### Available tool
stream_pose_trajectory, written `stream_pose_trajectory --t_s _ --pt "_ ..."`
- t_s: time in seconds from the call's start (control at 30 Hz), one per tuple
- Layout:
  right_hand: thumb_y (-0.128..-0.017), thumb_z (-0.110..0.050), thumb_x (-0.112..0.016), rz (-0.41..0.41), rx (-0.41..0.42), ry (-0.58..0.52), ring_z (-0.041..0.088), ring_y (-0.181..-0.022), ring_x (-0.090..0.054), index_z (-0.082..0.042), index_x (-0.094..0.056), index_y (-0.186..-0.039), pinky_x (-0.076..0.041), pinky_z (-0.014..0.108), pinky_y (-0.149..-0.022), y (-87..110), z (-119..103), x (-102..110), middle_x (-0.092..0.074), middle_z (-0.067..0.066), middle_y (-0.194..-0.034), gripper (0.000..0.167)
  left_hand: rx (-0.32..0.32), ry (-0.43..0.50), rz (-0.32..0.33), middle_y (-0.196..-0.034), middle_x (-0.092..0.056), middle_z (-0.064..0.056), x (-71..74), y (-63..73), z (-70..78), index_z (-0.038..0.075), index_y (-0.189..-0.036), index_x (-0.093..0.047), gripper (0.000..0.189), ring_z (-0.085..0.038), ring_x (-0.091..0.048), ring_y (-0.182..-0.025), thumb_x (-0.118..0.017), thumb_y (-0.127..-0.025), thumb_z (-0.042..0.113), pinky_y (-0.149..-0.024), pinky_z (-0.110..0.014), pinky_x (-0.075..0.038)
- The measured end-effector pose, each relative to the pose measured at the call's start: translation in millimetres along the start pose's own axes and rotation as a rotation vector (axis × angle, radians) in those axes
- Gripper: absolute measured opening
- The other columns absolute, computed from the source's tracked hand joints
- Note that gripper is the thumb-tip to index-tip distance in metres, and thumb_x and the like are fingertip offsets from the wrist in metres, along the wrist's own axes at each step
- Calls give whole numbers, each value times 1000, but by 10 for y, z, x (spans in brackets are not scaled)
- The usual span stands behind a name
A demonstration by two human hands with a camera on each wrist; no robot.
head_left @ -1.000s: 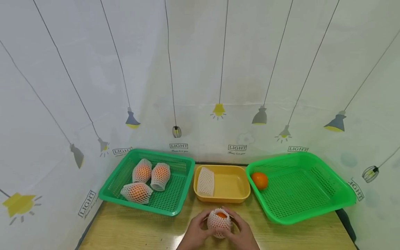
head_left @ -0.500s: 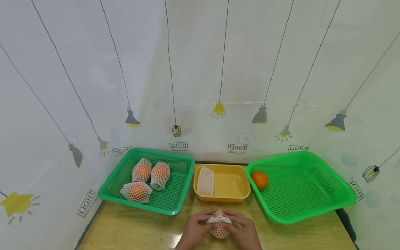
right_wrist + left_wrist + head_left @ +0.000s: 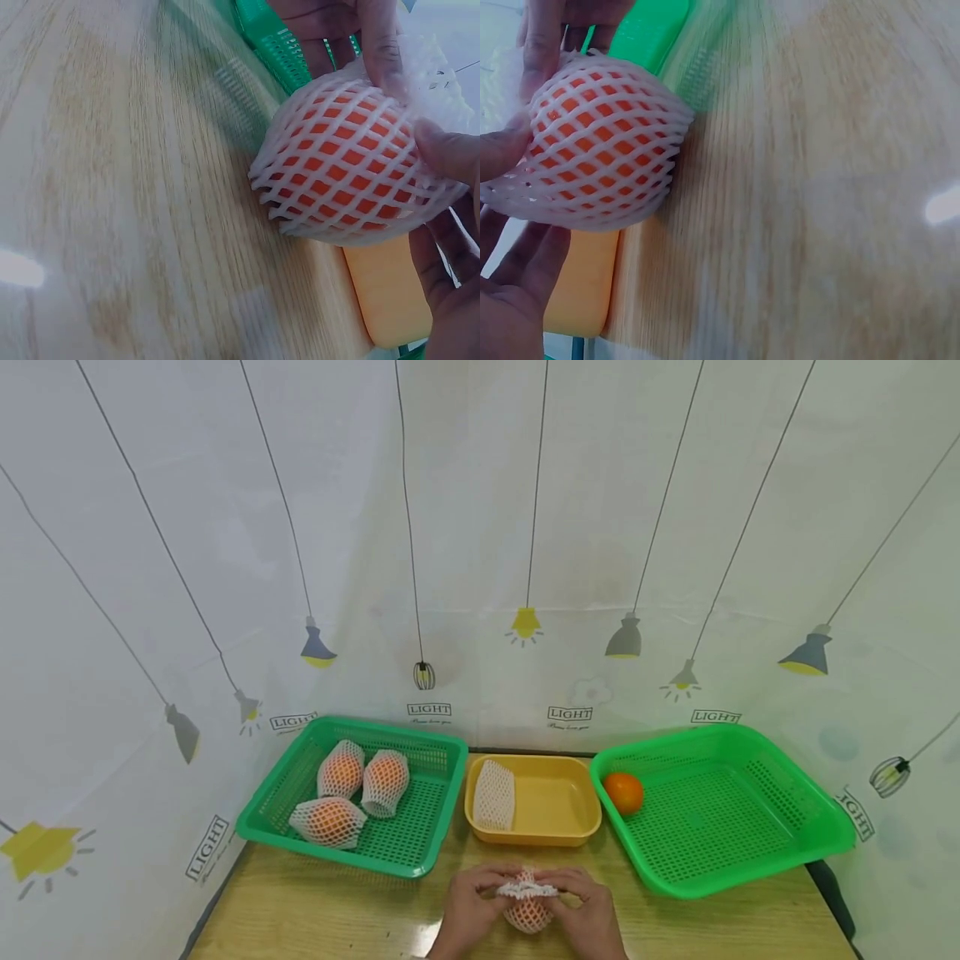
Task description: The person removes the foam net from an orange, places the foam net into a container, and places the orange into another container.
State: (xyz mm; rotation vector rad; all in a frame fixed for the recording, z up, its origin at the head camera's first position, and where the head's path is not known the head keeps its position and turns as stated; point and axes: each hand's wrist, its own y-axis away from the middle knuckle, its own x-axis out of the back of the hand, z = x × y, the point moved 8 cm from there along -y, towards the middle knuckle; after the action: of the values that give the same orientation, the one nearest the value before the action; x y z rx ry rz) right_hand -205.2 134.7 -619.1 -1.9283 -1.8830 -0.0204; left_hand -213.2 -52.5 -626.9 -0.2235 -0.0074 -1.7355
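Since a second ago, the foam net's rim (image 3: 527, 889) has been drawn from a round opening into a white band across the fruit, and the bare orange peel seen there has been covered; the baskets and tray have not been moved. Three net-wrapped fruits (image 3: 341, 771) are held in the dark green basket (image 3: 442, 810) on the person's left. In the yellow tray (image 3: 557, 793) at the middle, a flat white foam net (image 3: 494, 796) is laid against the left end. One bare orange fruit (image 3: 624, 793) is rested at the left end of the bright green basket (image 3: 697, 814). The orange in the net (image 3: 349, 161) is held low over the wooden table (image 3: 322, 910), in front of the tray; whether the table is touched cannot be told. The net's edge is pinched between thumb and fingers by the left hand (image 3: 470, 906) on one side and the right hand (image 3: 590, 910) on the other.
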Motion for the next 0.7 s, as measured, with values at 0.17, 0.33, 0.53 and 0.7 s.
stream_pose_trajectory --t_s 0.17,0.33,0.53,0.7 --pt "-77 0 -85 33 -14 8 4 -86 -67 -25 -81 -95 -57 24 -74 14 -32 9 -77 -10 -94 30 -35 -24 81 -107 -79 -2 16 8 37 14 -93 -84 14 -17 -73 -106 -82 -83 4 -88 -27 -59" --pt "-77 8 -83 61 -1 37 1 -77 -62 -27 -79 -92 -56 27 -69 18 -86 5 -72 -13 -85 38 -138 -31 168 -94 -80 -3 45 33 151 14 -88 -83 23 -20 -74 -95 -79 -80 -7 -86 -27 -59" --pt "-80 -13 -87 -11 -20 62 3 -94 -61 -28 -77 -106 -53 28 -80 -4 -75 -4 -75 -10 -104 31 -155 -14 128 -97 -80 -5 22 40 148 14 -93 -83 13 -22 -72 -97 -82 -83 5 -86 -27 -59" --pt "-79 -42 -87 -184 -156 79 8 -131 -52 -36 -66 -134 -47 35 -103 -4 43 -70 -61 -16 -143 58 -68 3 50 -111 -77 -3 11 11 25 17 -101 -82 18 -16 -68 -109 -83 -86 26 -97 -26 -54"
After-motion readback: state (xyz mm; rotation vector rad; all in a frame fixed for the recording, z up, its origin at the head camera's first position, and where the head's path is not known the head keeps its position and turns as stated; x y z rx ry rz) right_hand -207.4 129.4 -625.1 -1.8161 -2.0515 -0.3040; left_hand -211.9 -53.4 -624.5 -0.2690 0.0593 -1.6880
